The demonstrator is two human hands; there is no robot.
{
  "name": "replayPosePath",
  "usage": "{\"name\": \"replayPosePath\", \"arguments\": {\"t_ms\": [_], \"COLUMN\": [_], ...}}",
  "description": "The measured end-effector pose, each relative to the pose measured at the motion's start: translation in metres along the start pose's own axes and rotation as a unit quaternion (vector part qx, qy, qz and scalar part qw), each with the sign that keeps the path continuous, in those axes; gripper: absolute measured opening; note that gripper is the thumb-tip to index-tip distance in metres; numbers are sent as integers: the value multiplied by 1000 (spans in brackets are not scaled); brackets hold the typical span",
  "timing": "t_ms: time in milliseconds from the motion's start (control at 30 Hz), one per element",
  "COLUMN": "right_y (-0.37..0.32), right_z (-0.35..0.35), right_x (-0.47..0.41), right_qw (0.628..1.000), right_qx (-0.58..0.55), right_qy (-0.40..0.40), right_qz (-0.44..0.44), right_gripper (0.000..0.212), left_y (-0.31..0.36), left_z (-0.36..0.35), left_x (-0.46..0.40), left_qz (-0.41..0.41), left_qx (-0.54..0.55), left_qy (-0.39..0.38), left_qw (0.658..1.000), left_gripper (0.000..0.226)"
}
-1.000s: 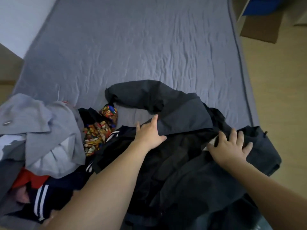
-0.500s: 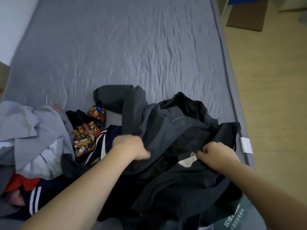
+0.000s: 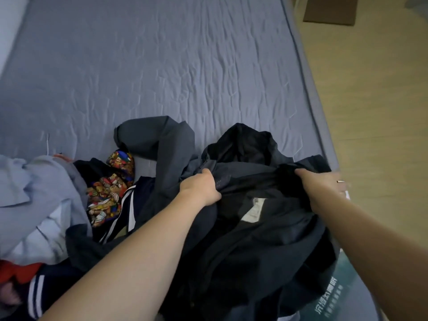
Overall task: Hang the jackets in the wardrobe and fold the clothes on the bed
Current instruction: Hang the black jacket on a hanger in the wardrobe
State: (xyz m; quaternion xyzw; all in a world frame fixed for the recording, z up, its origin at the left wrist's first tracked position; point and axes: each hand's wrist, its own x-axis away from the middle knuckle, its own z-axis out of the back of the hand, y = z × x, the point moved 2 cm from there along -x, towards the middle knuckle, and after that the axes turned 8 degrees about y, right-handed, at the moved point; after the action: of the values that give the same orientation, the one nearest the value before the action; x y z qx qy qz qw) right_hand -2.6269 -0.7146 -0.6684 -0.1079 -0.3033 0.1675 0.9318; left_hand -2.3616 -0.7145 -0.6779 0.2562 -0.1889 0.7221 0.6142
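Down at the near edge, two bare forearms reach in over a heap of clothes on the bed (image 3: 185, 66). The left hand (image 3: 201, 188) is balled up tight, fingers curled into the fabric of the dark jacket (image 3: 254, 239), gripping it near the collar on the left side. The right hand (image 3: 322, 188) grips the same jacket on the right side, fingers buried in a bunched fold close to the bed's right edge. Between the two hands the jacket's dark lining faces up, with a pale label (image 3: 253, 209) showing. The jacket lies crumpled on the near right part of the bed, one grey sleeve (image 3: 152, 137) trailing away to the left and folded back on itself. Left of it, a navy garment with white stripes (image 3: 126, 209), then a bright patterned cloth (image 3: 108, 191), then a light grey garment (image 3: 39, 200) piled at the left edge, with something red (image 3: 18, 272) poking out beneath. Beyond all that, wrinkled blue-grey bedding stretches away. To the right, wooden floor (image 3: 382, 112), and a brown mat (image 3: 328, 10) at the far corner.
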Motion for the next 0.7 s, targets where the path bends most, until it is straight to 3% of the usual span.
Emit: {"name": "replayPosePath", "arguments": {"t_ms": [33, 67, 100, 167, 233, 333, 400, 533, 700], "right_y": [1, 0, 0, -3, -10, -40, -59, -91, -126], "right_z": [-6, -13, -19, -24, -30, -23, -15, 21, 82], "right_x": [-5, -8, -9, 0, 10, 59, 98, 205, 361], "right_qw": [987, 939, 901, 957, 985, 974, 958, 876, 739], "right_qx": [-125, -286, -362, -212, -88, -39, -62, -109, -10], "right_qy": [-10, -48, -94, -154, -145, -182, -239, -465, -655], "right_qz": [-99, -186, -218, -119, -22, 126, 147, 66, 157], "right_gripper": [100, 94, 82, 57, 42, 23, 22, 27, 41], "left_y": [-2, -5, -8, -18, -36, -79, -107, -154, -221], "left_z": [3, 6, 10, 17, 26, 41, 55, 102, 182], "left_x": [4, 7, 11, 18, 29, 61, 91, 174, 301], "left_qz": [-8, -13, -15, -11, 2, 39, 60, 94, 158], "left_qx": [-1, 4, 15, 58, 113, 227, 312, 407, 489], "left_qy": [0, 1, 5, 31, 97, 211, 255, 344, 483], "left_qw": [1000, 1000, 1000, 998, 989, 950, 913, 841, 709], "left_gripper": [54, 40, 27, 10, 11, 6, 8, 24, 30]}}
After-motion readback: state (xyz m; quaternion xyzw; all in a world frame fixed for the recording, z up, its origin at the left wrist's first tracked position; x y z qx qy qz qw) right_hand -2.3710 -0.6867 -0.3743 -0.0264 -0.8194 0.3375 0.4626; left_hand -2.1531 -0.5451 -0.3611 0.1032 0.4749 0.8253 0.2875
